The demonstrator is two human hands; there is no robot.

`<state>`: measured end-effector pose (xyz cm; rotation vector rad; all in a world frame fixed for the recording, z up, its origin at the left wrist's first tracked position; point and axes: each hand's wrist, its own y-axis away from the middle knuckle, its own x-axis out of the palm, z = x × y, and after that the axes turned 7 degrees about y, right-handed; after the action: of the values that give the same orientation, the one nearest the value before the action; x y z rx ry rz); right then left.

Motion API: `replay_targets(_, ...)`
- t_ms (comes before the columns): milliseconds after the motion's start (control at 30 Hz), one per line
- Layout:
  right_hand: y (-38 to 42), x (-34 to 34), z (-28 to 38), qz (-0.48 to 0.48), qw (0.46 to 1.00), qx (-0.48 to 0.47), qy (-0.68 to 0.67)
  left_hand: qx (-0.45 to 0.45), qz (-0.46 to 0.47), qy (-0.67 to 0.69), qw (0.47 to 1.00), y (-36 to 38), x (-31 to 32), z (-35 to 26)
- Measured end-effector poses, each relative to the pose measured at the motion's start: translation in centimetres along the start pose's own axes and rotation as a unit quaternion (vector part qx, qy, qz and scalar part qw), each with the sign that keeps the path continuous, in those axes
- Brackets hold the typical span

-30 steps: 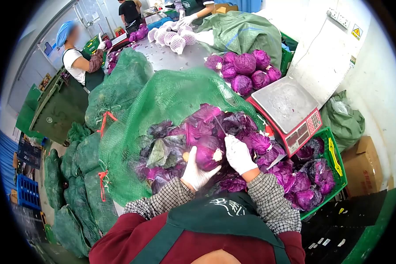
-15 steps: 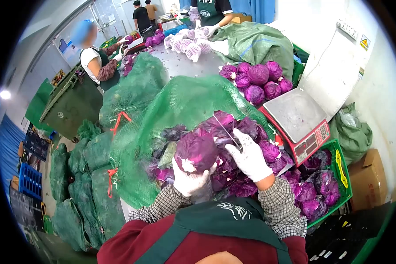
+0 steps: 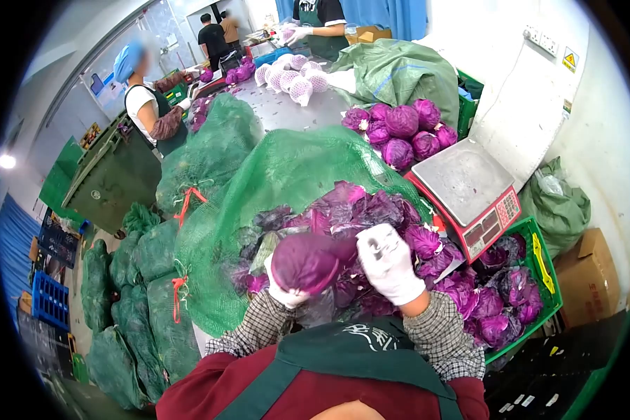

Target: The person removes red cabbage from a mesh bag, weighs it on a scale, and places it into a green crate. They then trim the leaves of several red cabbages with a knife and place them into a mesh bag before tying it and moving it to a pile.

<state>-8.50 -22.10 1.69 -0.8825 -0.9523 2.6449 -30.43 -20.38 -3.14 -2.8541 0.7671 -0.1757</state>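
Note:
A round red cabbage (image 3: 302, 264) rests in my left hand (image 3: 285, 292), whose white-gloved fingers curl around its left side and underside. My right hand (image 3: 388, 264), also in a white glove, is closed just to the right of it. A purple outer leaf (image 3: 341, 250) stretches from the cabbage to the right fingers, pulled partly away. The knife seen earlier at this hand cannot be made out. Below both hands, loose purple leaves and more cabbages lie on an open green mesh sack (image 3: 259, 175).
A red scale (image 3: 462, 180) stands right of the sack, beside a green crate (image 3: 549, 308) of cabbages. Several trimmed cabbages (image 3: 402, 122) sit behind. Full mesh sacks (image 3: 157, 248) are stacked at left. Co-workers stand across the table, near net-wrapped cabbages (image 3: 294, 78).
My right hand has moved slightly left and closed at the cabbage, with a leaf now drawn out toward it. The cabbage has turned and its pale cut base faces lower. The knife blade no longer shows.

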Motion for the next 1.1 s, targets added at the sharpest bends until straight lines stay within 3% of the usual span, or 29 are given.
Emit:
replay_targets(33,-0.7,-0.2,-0.2,-0.023,1.0,0.008,0.009,-0.102,0.064,0.06,0.991,-1.0,-0.8,0.8)
replay_targets(100,-1.5,0.1,-2.2,-0.039,0.996,-0.042,0.075,-0.119,0.19,0.26,0.939,-1.6,-0.6,0.9)
replay_targets(200,-2.3,1.3,-4.6,-0.066,0.992,0.003,0.111,-0.128,0.355,0.528,0.761,-2.2,0.6,0.7)
replay_targets(267,-1.9,2.3,-7.0,-0.047,0.985,0.048,0.16,-0.113,0.399,0.593,0.69,-2.1,0.8,1.4)
replay_targets(300,-1.0,3.0,-8.8,-0.008,0.978,0.067,0.196,-0.095,0.384,0.583,0.71,-2.2,0.9,1.3)
replay_targets(367,1.0,3.3,-9.7,0.046,0.983,0.122,0.129,-0.057,0.337,0.557,0.757,-2.4,1.1,-0.3)
replay_targets(400,1.9,3.6,-10.3,0.009,0.989,0.088,0.117,-0.107,0.166,0.485,0.852,-1.4,-1.6,1.8)
replay_targets(433,2.1,2.8,-9.2,0.006,0.989,0.125,0.073,-0.181,-0.001,0.385,0.905,-1.4,-2.3,0.2)
replay_targets(467,2.5,2.1,-8.7,-0.016,0.99,0.132,0.039,-0.082,0.101,0.303,0.944,-2.4,-2.2,-1.1)
replay_targets(500,3.0,1.5,-8.5,-0.039,0.99,0.137,0.005,0.02,0.202,0.214,0.955,-4.4,0.1,-6.4)
replay_targets(533,3.6,0.3,-7.9,-0.015,0.971,0.226,-0.081,0.04,0.163,0.121,0.978,-5.1,0.2,-6.9)
replay_targets(567,4.1,-0.9,-7.4,-0.005,0.935,0.316,-0.159,0.056,0.142,0.042,0.987,-5.8,0.4,-7.0)
replay_targets(633,6.2,-3.0,-7.0,-0.008,0.941,0.31,-0.132,0.134,0.144,-0.113,0.974,-8.1,1.7,-7.0)
replay_targets(767,11.7,-6.3,-5.7,-0.05,0.868,0.437,-0.232,0.089,0.102,-0.052,0.989,-15.7,6.6,-2.8)
replay_targets(900,18.4,-7.4,-5.0,-0.126,0.823,0.487,-0.262,0.105,0.013,-0.117,0.988,-24.7,13.9,0.5)
replay_targets(1000,21.9,-7.6,-4.1,-0.178,0.818,0.499,-0.223,0.068,0.012,-0.103,0.992,-31.5,18.0,6.0)
replay_targets(1033,22.8,-7.4,-4.1,-0.198,0.813,0.501,-0.222,0.073,0.016,-0.077,0.994,-32.2,19.7,6.4)
replay_targets(1100,23.2,-7.6,-3.5,-0.213,0.791,0.532,-0.214,0.081,-0.02,-0.158,0.984,-33.4,21.8,7.7)
